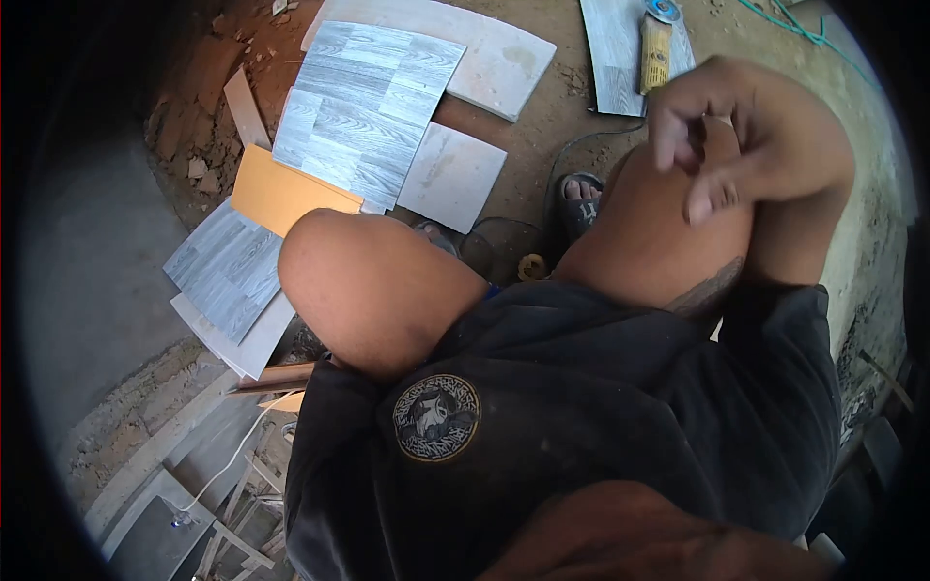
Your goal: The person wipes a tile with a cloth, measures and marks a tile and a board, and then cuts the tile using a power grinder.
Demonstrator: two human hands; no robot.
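Note:
My right hand [731,140] hangs over my right knee with its fingers loosely bent and apart, holding nothing. Just beyond its fingertips a yellow angle grinder [656,60] with a blue disc lies on a grey wood-patterned tile [612,58]. My left hand is out of the picture. In front of my left knee is a large grey wood-patterned tile [373,102], resting over pale tiles. A smaller plain tile piece [452,174] lies beside it. An orange-yellow sheet [276,189] and another patterned tile [225,266] lie to the left.
Broken bits [199,174] lie on reddish soil at upper left. A dark cord [593,138] crosses the floor near my sandalled foot [581,198], and a green cord [799,29] lies at upper right. Wood strips [242,542] and a white cable [232,455] are at lower left.

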